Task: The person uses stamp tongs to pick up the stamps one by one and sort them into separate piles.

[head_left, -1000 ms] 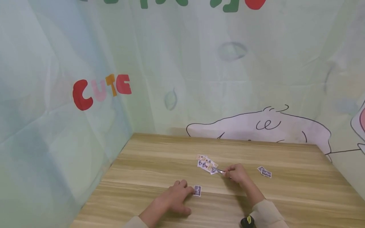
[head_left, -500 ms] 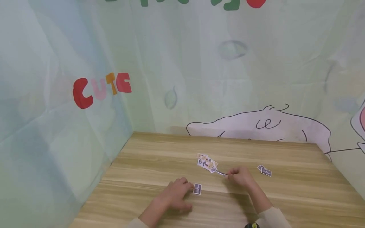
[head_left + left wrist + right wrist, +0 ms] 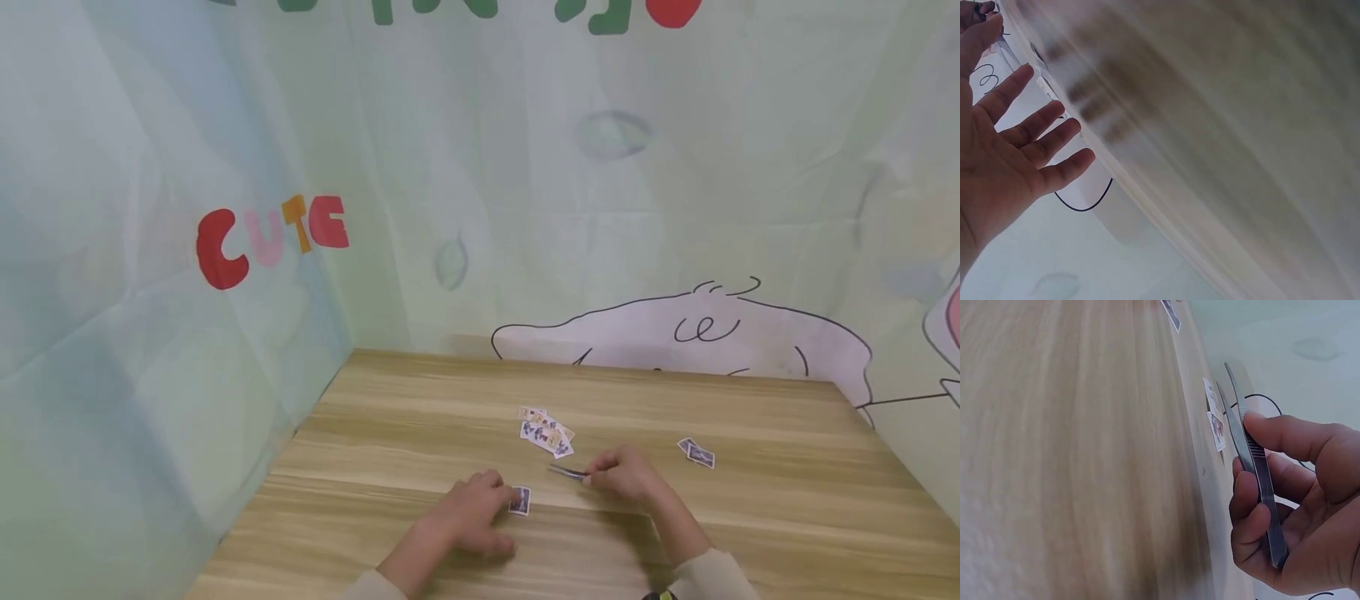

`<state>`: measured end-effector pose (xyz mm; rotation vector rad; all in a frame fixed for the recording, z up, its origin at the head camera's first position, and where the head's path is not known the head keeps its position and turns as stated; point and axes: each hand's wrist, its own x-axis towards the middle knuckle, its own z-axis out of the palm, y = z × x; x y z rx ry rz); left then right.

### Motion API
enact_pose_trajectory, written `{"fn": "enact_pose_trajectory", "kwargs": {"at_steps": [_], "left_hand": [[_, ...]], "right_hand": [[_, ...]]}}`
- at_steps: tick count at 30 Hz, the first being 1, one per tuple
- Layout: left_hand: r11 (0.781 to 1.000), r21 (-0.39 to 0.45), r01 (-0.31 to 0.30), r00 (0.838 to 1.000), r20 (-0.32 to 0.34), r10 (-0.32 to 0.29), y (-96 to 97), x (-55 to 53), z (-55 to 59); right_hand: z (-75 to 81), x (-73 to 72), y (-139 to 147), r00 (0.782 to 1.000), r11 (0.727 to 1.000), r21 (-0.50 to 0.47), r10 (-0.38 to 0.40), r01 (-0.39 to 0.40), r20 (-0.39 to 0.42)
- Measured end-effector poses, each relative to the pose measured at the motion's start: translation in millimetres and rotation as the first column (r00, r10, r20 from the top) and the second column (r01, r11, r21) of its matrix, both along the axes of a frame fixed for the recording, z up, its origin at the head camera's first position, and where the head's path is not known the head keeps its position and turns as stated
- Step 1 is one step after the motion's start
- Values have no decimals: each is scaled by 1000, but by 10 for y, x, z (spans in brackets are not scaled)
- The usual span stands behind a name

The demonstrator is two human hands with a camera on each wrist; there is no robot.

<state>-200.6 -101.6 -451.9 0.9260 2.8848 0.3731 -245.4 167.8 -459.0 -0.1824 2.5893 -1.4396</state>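
Note:
In the head view my right hand point(image 3: 626, 477) grips metal tweezers point(image 3: 567, 472) between thumb and fingers, tips pointing left. The right wrist view shows the two tips of the tweezers point(image 3: 1250, 450) slightly apart, nothing between them. Just beyond the tips lies an overlapping group of small cards point(image 3: 546, 432) with orange and dark pictures. My left hand point(image 3: 472, 515) has its fingers spread and relaxed, and a fingertip reaches over the edge of a single dark-backed card point(image 3: 521, 501). Whether it touches that card is unclear. The left wrist view shows the palm point(image 3: 1004, 165) holding nothing.
Two overlapping dark-backed cards point(image 3: 701, 455) lie on the wooden table point(image 3: 405, 417) to the right. A printed cloth backdrop point(image 3: 450, 183) stands along the table's back and left edges. A dark round object point(image 3: 660, 595) shows by the right sleeve.
The tweezers have drawn back from the card group toward me, and their tips have come away from it. My left hand has shifted slightly right, a fingertip now over the single card.

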Motion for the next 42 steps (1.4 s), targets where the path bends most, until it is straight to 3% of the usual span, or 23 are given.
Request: {"fn": "enact_pose_trajectory", "kwargs": {"at_steps": [10,22,42], "left_hand": [[999,-23,-26,999,26,26,-78,-9,3],[1000,0,-28,999,40,28,-91,-25,-22],[1000,-8,-23,998,50,23,-62,-35,-11]], "right_hand": [[-77,-69,-22,990,989,-39,141,-140,27],[-88,-111,-123,972,972,-23,235,-234,23],[-83,-110,-184,966,966,2,258,-259,31]]}}
